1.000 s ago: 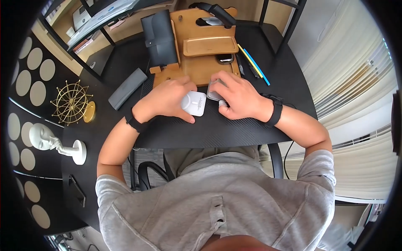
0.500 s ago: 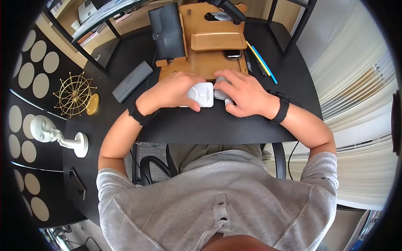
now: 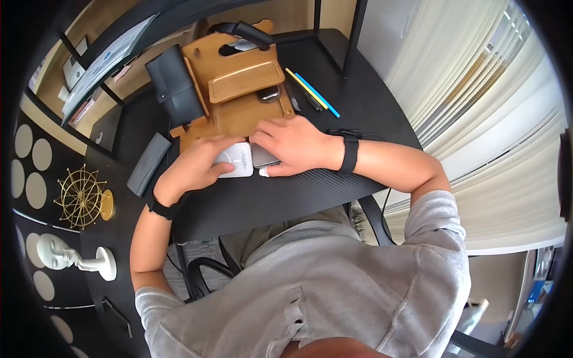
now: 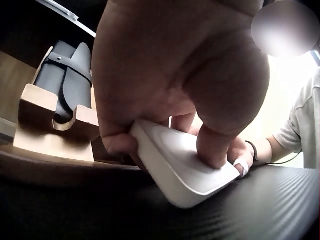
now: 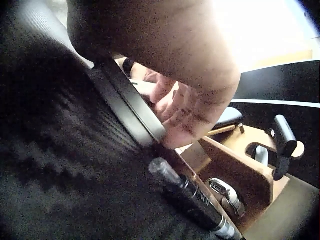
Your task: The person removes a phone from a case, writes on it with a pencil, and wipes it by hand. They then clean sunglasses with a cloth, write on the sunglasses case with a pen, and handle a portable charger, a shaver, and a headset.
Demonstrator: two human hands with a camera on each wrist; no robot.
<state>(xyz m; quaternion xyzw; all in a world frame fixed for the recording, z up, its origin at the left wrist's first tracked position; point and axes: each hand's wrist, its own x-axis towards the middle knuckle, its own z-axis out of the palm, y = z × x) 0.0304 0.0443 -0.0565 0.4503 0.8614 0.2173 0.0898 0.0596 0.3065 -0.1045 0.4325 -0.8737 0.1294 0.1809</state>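
Gripping a white block point(image 3: 241, 169), small print point(image 3: 244, 159) illegible: left hand point(image 3: 192, 165).

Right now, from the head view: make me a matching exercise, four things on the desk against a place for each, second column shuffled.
Things
1. White block
2. Black pouch
3. Gold wheel ornament
4. Blue stick

Places
A. Between the grey case and the white figurine
B. Alongside the yellow stick
C. In the left hand's grip
D. On the wooden stand

Pairs: 1-C, 2-D, 3-A, 4-B
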